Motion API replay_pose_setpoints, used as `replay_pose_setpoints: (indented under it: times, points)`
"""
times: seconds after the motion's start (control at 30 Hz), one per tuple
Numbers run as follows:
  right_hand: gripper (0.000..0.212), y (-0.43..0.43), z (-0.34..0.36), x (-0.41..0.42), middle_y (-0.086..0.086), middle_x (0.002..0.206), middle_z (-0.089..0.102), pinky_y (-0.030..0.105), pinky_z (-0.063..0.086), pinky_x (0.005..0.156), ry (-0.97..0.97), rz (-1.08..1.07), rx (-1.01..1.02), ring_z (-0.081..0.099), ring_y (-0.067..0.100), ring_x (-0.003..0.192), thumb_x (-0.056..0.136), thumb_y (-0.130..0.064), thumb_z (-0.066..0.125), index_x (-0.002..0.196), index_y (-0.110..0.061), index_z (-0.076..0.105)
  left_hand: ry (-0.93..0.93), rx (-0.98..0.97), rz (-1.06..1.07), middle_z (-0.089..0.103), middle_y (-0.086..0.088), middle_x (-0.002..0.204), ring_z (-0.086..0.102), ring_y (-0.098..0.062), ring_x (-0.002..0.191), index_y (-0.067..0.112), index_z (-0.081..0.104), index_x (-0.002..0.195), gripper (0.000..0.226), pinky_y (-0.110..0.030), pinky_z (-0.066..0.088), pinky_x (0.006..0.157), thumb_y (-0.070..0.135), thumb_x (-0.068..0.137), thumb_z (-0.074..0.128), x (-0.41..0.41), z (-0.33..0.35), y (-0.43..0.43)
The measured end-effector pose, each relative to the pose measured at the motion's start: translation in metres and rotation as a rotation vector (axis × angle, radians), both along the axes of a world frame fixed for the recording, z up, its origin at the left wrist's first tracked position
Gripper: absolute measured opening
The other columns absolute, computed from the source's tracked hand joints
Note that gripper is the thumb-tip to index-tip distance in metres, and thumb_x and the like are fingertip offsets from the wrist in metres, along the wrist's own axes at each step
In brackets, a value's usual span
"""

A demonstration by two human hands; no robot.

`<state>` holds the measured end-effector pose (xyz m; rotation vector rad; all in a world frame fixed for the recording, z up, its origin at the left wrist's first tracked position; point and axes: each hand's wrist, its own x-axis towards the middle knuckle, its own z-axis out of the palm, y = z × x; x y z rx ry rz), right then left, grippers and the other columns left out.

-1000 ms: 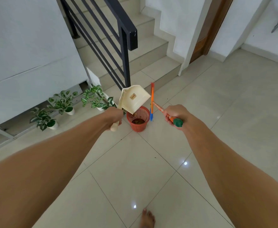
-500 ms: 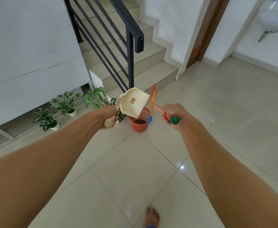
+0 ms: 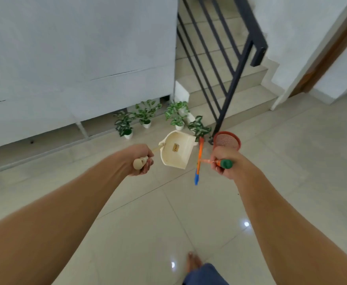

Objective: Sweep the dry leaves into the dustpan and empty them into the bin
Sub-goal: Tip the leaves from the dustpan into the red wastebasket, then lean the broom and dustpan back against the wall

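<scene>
While held out fwd, left hand [image 3: 140, 160] grips dustpan [image 3: 174, 154] handle, right hand [image 3: 223, 161] grips brush [image 3: 199, 157] handle.

The shiny cream tiled floor [image 3: 127, 233] is carrying a round red plastic mesh bin [image 3: 228, 139], standing beside a black metal stair post [image 3: 220, 122]. Small leafy green-and-white plants in white pots [image 3: 147, 120] are standing by the wall [image 3: 65, 58]. A bare foot [image 3: 193, 262] is resting on the tiles.

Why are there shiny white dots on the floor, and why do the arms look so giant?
Head view: the dots are light glare bouncing off the glossy floor tiles. Head view: the wide-angle lens stretches the forearms near the picture's edges. Head view: the railing looks slightly smeared.
</scene>
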<state>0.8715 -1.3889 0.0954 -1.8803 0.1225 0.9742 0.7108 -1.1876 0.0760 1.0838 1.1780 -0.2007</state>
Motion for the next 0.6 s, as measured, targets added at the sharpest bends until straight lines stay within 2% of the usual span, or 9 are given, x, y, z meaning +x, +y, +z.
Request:
replay_pose_setpoints:
  times: [0.07,0.23,0.47,0.6]
  points:
    - [0.020,0.032,-0.013,-0.031,0.017,0.086,0.057,0.014,0.035,0.030,0.040,0.068,-0.007,0.047,0.008,0.034,0.084,0.007,0.039,0.089,-0.007,0.052,0.022,-0.031,0.068,0.052,-0.006,0.062,0.047,-0.006,0.031,0.001,0.048,0.105,0.009,-0.015,0.037,0.029,0.009,0.101,0.044,-0.038,-0.014,0.018]
    - [0.021,0.129,-0.043,-0.107,0.011,0.071,0.050,0.014,0.034,0.032,0.105,0.272,-0.034,0.045,0.012,0.043,0.084,0.007,0.037,0.077,-0.008,0.051,0.063,-0.119,0.300,0.051,-0.007,0.061,0.046,-0.007,0.030,0.002,0.048,0.098,0.008,-0.014,0.037,0.030,0.009,0.100,0.044,-0.134,-0.049,0.070]
    - [0.019,0.281,-0.069,-0.194,0.014,0.073,0.052,0.015,0.034,0.031,0.169,0.531,-0.059,0.045,0.013,0.046,0.090,-0.001,0.035,0.078,-0.006,0.049,0.120,-0.160,0.602,0.049,-0.007,0.062,0.045,-0.008,0.028,0.000,0.049,0.097,0.010,-0.014,0.037,0.029,0.007,0.099,0.042,-0.256,-0.073,0.169]
    - [0.021,0.386,-0.080,-0.231,0.018,0.077,0.053,0.014,0.035,0.031,0.195,0.668,-0.081,0.046,0.015,0.045,0.086,0.004,0.032,0.076,-0.004,0.049,0.148,-0.143,0.747,0.052,-0.008,0.065,0.046,-0.009,0.030,0.001,0.050,0.098,0.010,-0.014,0.039,0.030,0.005,0.097,0.041,-0.309,-0.079,0.242]
